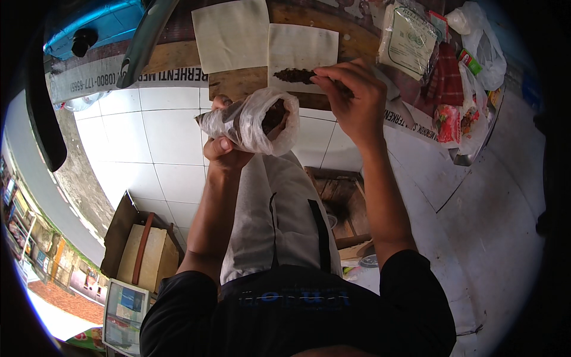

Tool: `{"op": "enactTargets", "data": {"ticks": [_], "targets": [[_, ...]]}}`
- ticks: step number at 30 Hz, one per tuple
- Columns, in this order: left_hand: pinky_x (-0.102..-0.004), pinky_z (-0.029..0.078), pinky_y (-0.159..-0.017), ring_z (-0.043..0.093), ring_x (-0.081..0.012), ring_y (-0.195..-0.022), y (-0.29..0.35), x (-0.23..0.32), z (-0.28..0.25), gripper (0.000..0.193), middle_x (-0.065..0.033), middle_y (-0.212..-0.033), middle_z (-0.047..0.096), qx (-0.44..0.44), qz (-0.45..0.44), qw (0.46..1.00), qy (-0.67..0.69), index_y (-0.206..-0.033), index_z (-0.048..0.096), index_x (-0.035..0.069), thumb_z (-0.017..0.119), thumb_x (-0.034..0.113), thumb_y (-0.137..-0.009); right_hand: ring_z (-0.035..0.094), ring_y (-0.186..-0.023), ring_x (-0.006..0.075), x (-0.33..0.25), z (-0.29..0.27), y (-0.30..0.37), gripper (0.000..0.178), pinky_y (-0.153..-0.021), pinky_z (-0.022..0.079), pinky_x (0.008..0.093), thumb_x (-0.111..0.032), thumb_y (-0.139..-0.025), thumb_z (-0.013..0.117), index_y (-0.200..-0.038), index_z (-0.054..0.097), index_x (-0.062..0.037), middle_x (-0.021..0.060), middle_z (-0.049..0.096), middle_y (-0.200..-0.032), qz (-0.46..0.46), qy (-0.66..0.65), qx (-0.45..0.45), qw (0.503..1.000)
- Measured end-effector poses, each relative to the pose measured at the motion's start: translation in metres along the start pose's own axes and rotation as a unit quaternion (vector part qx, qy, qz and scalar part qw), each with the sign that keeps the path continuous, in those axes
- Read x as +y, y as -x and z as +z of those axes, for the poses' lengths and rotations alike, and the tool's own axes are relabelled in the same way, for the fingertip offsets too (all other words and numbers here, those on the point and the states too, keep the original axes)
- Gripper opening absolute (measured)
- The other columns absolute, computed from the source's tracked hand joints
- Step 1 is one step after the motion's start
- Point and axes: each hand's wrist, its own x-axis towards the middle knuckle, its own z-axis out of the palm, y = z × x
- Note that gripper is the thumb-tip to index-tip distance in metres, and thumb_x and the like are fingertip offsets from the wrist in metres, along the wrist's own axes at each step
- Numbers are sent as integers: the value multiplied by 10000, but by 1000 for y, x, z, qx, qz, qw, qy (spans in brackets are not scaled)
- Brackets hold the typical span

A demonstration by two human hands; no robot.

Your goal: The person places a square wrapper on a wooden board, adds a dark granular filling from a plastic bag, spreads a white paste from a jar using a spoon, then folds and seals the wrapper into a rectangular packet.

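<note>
My left hand (221, 152) is wrapped round a crumpled clear plastic bag (247, 125), its mouth turned to the right. Inside the bag is a dark brown mass (275, 116). Over the table, the thumb and fingertips of my right hand (357, 98) are pinched at the right end of a strip of dark brown shreds (291, 75) that looks like tobacco. That strip lies on a cream paper sheet (306, 41). A second cream sheet (231, 35), bare, is beside it on the left.
The sheets lie on a wooden board (238, 82) at the table edge. A blue container (98, 27) and a dark curved bar (146, 41) are at left. At right are a plastic-wrapped pack (410, 41), red checked cloth (446, 77) and plastic bags (485, 44). An open wooden box (342, 199) stands below.
</note>
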Motion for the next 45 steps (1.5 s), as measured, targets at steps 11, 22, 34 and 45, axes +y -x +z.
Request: {"op": "enactTargets", "data": {"ticks": [11, 22, 34, 45], "targets": [[-609, 415, -1149, 485, -404, -1382, -23, -22, 41, 713, -145, -1469, 521, 46, -16, 998, 47, -1376, 534, 280, 806, 225, -720, 622, -1019, 247, -52, -32, 4, 583, -866, 510, 398, -435, -755, 862, -1122, 686, -18, 203, 605, -1289, -10, -263, 20, 964], [-514, 484, -1102, 540, -337, -1328, -69, -50, 110, 802, -130, -1426, 533, 50, -47, 997, 32, -1429, 439, 139, 875, 315, -779, 672, -1049, 284, -99, -93, -6, 248, -824, 561, 359, -223, -778, 885, -855, 714, -61, 180, 595, -1254, 7, -144, 100, 985], [-400, 443, -1095, 470, -262, -1398, -97, -34, 153, 623, -161, -1533, 455, 226, 35, 904, -362, -1561, 307, 34, 573, 106, -1002, 689, -1006, 275, -74, -97, -84, 167, -839, 559, 370, -26, -829, 800, -897, 651, 8, 150, 622, -1160, -42, -128, 106, 985], [-330, 528, -958, 648, -171, -1117, -31, 10, 162, 312, -79, -1165, 667, 131, -146, 822, -535, -1245, 594, -4, 665, 21, -942, 707, -839, 238, -49, -61, -125, 155, -675, 608, 336, 63, -837, 762, -926, 641, 24, 143, 593, -1128, -62, -142, 123, 980]]}}
